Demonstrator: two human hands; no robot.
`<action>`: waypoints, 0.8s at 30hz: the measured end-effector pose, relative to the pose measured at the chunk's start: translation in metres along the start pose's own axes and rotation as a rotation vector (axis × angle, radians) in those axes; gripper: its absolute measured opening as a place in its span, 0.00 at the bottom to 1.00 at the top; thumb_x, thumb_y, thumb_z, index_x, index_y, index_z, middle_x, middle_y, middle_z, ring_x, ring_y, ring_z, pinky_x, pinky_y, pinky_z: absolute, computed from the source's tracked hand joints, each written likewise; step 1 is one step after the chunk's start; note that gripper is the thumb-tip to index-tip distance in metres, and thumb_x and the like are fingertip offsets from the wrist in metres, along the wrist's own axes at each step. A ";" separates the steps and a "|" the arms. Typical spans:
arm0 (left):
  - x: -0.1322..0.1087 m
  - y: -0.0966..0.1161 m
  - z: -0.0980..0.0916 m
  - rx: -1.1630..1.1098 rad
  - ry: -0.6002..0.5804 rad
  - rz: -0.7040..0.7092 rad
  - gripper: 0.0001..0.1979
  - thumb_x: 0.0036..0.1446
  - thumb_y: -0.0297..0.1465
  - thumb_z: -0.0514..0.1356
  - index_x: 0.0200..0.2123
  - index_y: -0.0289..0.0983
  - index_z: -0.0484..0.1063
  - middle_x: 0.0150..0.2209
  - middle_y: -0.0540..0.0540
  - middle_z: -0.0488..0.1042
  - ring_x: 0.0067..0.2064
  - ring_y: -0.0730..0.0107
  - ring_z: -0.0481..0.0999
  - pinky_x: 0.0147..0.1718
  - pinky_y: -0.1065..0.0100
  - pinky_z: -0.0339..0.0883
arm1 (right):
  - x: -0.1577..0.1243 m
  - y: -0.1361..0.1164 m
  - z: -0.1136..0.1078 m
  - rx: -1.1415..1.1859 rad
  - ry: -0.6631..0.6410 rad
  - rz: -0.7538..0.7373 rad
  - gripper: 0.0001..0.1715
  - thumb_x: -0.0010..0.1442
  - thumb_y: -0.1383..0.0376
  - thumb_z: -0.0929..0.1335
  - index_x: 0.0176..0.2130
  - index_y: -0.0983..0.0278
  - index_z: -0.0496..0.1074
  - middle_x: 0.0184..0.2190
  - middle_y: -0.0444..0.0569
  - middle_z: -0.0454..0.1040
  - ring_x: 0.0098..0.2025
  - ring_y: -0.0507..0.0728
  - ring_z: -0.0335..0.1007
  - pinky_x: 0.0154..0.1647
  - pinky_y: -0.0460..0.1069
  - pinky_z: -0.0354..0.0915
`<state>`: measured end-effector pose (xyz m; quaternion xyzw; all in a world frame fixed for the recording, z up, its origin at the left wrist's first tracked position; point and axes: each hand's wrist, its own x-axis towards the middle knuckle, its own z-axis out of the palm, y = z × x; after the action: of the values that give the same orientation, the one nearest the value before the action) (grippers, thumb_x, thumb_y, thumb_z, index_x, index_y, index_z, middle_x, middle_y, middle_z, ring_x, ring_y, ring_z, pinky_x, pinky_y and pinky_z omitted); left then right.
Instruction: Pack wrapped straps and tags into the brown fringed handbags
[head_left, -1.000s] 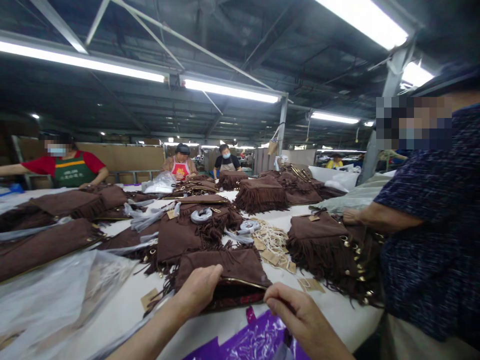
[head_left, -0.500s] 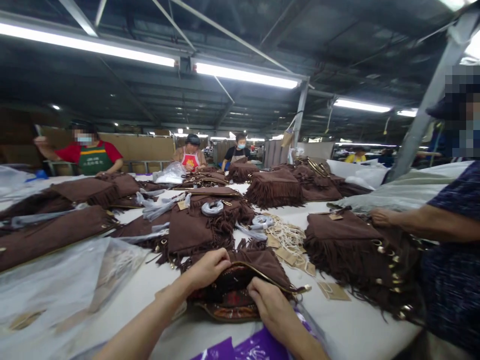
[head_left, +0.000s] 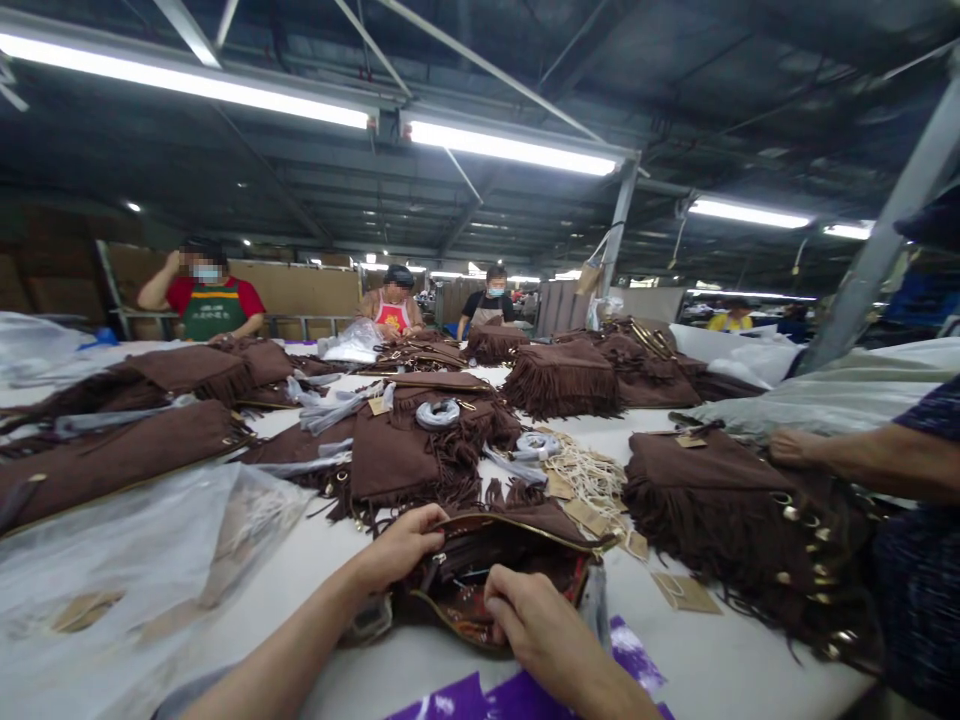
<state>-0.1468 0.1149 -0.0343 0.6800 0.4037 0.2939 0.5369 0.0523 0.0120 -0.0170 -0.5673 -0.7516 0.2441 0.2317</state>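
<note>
A brown fringed bag (head_left: 517, 535) lies before me with its zipped mouth spread wide, showing a dark, patterned lining. My left hand (head_left: 405, 545) grips the bag's edge at the left end of the opening, fingers closed over the rim. At the front of the opening is my right hand (head_left: 529, 610), its fingers curled inward; whether they pinch the lining or something else is hidden. Purple printed plastic (head_left: 480, 695) lies under and in front of the bag. Grey wrapping (head_left: 596, 605) shows at the bag's right end.
Brown fringed bags (head_left: 566, 375) are piled across the white table (head_left: 300, 590). Tags with white strings (head_left: 589, 480) lie beyond my bag. Clear plastic bags (head_left: 142, 560) cover the left front. A co-worker's hand (head_left: 795, 448) rests by the right pile; several people work across the table.
The bag's mouth has opened wider, exposing more lining. My right hand has moved from the zipper side to the near side of the opening. The view has shifted slightly left.
</note>
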 end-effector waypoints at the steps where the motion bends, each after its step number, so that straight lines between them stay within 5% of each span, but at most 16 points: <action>1: 0.000 -0.003 0.001 -0.051 0.008 -0.014 0.09 0.45 0.33 0.57 0.33 0.38 0.65 0.29 0.53 0.68 0.32 0.70 0.68 0.32 0.70 0.62 | 0.003 -0.003 0.001 -0.036 0.012 0.027 0.10 0.59 0.70 0.60 0.27 0.59 0.63 0.24 0.43 0.73 0.30 0.55 0.70 0.32 0.47 0.54; 13: 0.010 -0.020 -0.001 -0.395 0.136 -0.115 0.13 0.40 0.33 0.61 0.33 0.38 0.64 0.23 0.56 0.68 0.24 0.74 0.65 0.25 0.72 0.59 | 0.049 -0.001 0.036 0.506 0.078 0.057 0.11 0.53 0.58 0.63 0.24 0.62 0.66 0.22 0.45 0.73 0.26 0.54 0.66 0.29 0.47 0.59; 17: 0.011 -0.022 0.000 -0.422 0.167 -0.120 0.11 0.40 0.30 0.61 0.31 0.37 0.66 0.23 0.56 0.68 0.24 0.74 0.65 0.25 0.72 0.58 | 0.047 -0.003 0.034 0.905 -0.027 0.131 0.24 0.50 0.43 0.69 0.28 0.61 0.68 0.10 0.32 0.56 0.12 0.47 0.45 0.14 0.43 0.45; 20: 0.011 -0.021 0.002 -0.433 0.184 -0.117 0.10 0.41 0.29 0.60 0.30 0.37 0.66 0.23 0.56 0.69 0.25 0.75 0.65 0.27 0.72 0.58 | 0.044 -0.007 0.024 1.023 -0.057 0.166 0.29 0.49 0.40 0.69 0.33 0.62 0.70 0.08 0.27 0.45 0.11 0.45 0.32 0.12 0.43 0.34; 24: 0.012 -0.021 0.002 -0.449 0.196 -0.127 0.10 0.41 0.30 0.61 0.30 0.37 0.66 0.22 0.56 0.68 0.24 0.75 0.65 0.27 0.72 0.58 | 0.042 0.001 0.022 0.888 0.102 0.137 0.23 0.49 0.46 0.70 0.27 0.63 0.68 0.15 0.35 0.60 0.14 0.45 0.45 0.16 0.43 0.43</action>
<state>-0.1443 0.1268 -0.0556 0.4850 0.4204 0.4065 0.6502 0.0291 0.0508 -0.0314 -0.4730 -0.5223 0.5292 0.4727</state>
